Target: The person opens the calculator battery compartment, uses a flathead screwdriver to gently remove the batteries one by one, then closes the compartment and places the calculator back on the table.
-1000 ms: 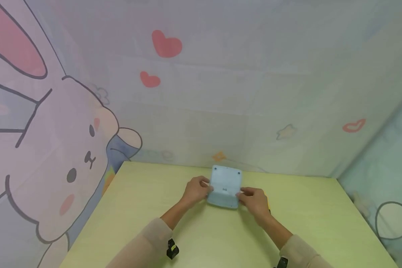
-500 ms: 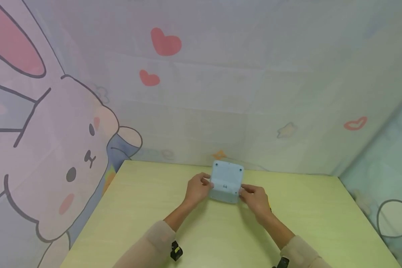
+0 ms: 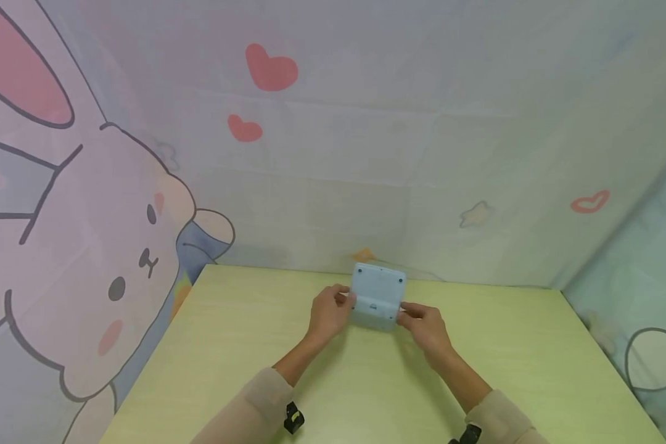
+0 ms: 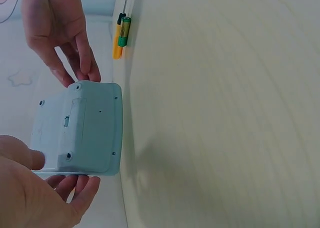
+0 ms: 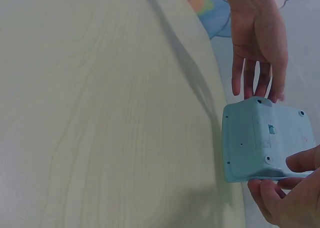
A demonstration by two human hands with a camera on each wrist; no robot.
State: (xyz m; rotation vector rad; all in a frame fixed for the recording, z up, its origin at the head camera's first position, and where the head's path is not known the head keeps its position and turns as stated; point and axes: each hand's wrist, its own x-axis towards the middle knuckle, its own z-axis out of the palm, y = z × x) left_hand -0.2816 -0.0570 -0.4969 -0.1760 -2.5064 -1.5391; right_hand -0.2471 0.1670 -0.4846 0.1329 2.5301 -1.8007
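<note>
In the head view a light blue plastic device (image 3: pixel 378 285) is held tilted above the far part of the table, its underside facing me. That underside carries screw holes at the corners and a battery cover with a small latch, seen closely in the left wrist view. My left hand (image 3: pixel 329 313) grips its left edge, thumb on the underside and fingers behind. On the opposite edge my right hand (image 3: pixel 426 328) pinches the device between thumb and fingers. The device's front face is hidden.
A yellow-and-black screwdriver (image 4: pixel 118 40) and a green battery (image 4: pixel 124 31) lie on the pale yellow table (image 3: pixel 244 333) beyond the right hand. A cloth backdrop (image 3: pixel 366 154) printed with a rabbit and hearts hangs behind the table's back edge.
Both hands have moved the device a little up and to the right in the head view, toward the table's back edge. The grip on both sides stays the same.
</note>
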